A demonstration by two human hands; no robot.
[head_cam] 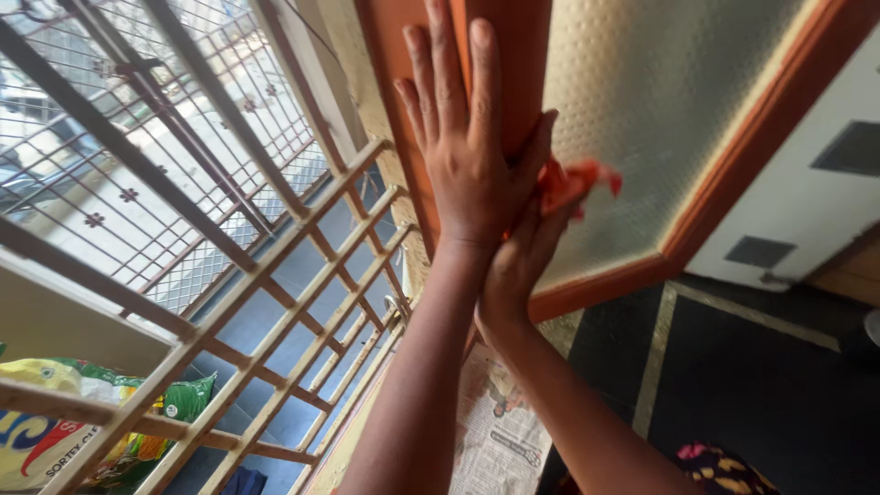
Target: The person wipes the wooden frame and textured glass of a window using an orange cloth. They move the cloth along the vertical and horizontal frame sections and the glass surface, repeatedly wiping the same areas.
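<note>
- Two bare hands were raised against an orange-brown window frame [513,55], seen from a camera on the person's head.
- The left hand [463,156] lay flat and open on the upright wooden bar of the frame, fingers straight and spread upward, gripping nothing.
- The right hand [522,266] sat just below and partly behind the left one, its fingers closed around a small orange-red cloth [573,183] and pressing it against the frame's edge, beside the frosted, dimpled glass pane [660,110].
- Only a crumpled corner of the cloth showed past the fingers; the rest was hidden in the hand.
- The cloth looked light, soft and limp, likely to bunch and fold easily, with little risk of slipping or breaking; a bunched handful in the palm seemed the natural place to hold it.
- To the left stood a metal window grille [183,183] with small flower ornaments, and a second, beige barred grille [302,302] leaning nearer.
- Below the arms lay a sheet of newspaper [500,431] on the sill or floor; which could not be told.
- At lower left, a yellow and green plastic sack [55,431] rested behind the bars.
- A dark floor with a pale stripe [733,385] filled the lower right.
</note>
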